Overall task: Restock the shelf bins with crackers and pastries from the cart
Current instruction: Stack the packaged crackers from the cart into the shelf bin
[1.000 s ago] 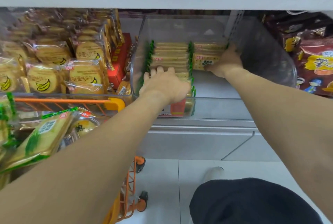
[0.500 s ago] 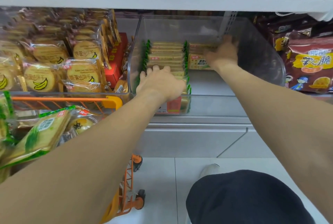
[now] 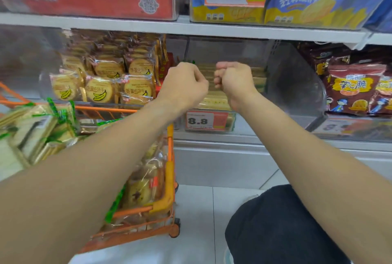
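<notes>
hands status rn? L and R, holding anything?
Left hand: fingers curled into a fist, holding nothing visible.
Right hand: fingers curled into a fist, holding nothing visible.
Both in front of the clear bin.

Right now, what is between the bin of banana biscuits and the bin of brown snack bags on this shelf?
In the head view, a clear bin of green-edged cracker packs sits between the banana biscuits and the brown snack bags.

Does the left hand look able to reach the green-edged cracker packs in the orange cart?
Probably yes. The left hand, curled and empty, hangs just above the orange cart; the cracker packs lie uncovered on top of the load beside that forearm, with nothing between.
</notes>
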